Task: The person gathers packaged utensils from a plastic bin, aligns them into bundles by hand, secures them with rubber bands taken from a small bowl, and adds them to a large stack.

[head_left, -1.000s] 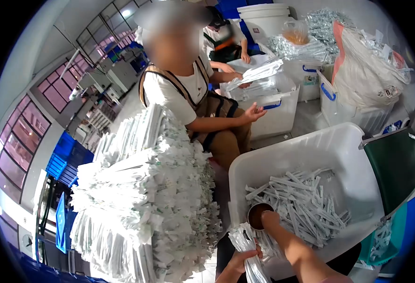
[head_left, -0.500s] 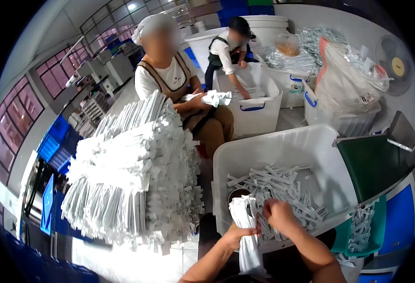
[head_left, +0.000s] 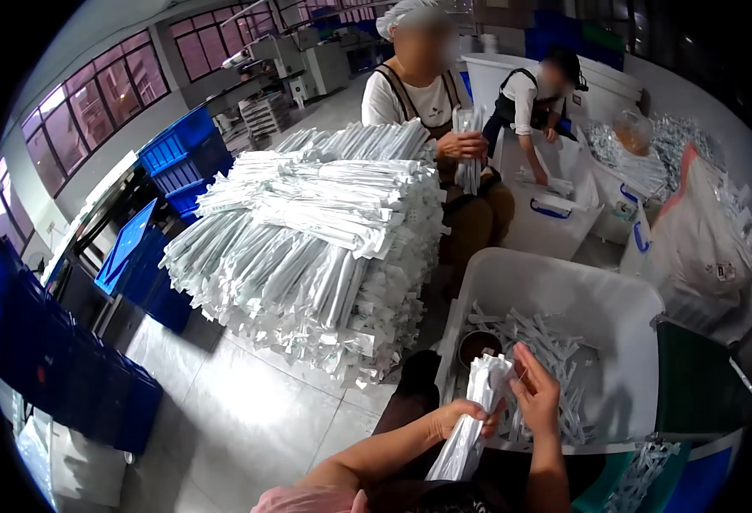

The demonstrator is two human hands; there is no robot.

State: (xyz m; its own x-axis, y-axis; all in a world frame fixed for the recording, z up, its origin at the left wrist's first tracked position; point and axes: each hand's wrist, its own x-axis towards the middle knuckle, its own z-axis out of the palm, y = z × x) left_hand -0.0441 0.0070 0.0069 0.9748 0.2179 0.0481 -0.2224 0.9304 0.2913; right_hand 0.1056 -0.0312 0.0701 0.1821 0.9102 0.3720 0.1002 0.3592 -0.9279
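Note:
My left hand point(head_left: 468, 419) is closed round the lower part of a bundle of long white paper-wrapped packets point(head_left: 489, 380), which tilts up and to the right. Beside the bundle's top end, my right hand point(head_left: 536, 390) has its fingers stretched out; the fingertips are close to the packets, and I cannot tell whether they touch. Just beyond both hands, a large white tub point(head_left: 564, 272) contains loose white packets point(head_left: 572, 409) and a small round container point(head_left: 478, 344) with a dark inside.
A tall stack of similar packets point(head_left: 307, 231) rises at my left. Behind it a person in an apron point(head_left: 431, 98) holds packets; another person point(head_left: 521, 94) reaches into a white bin point(head_left: 555, 235). Blue crates point(head_left: 72, 368) stand at far left, a green surface point(head_left: 705, 376) at right.
My view has swung left, so the scene sits further right. My right hand has gone from curled fingers to stretched ones. The bundle in my left hand leans more to the right.

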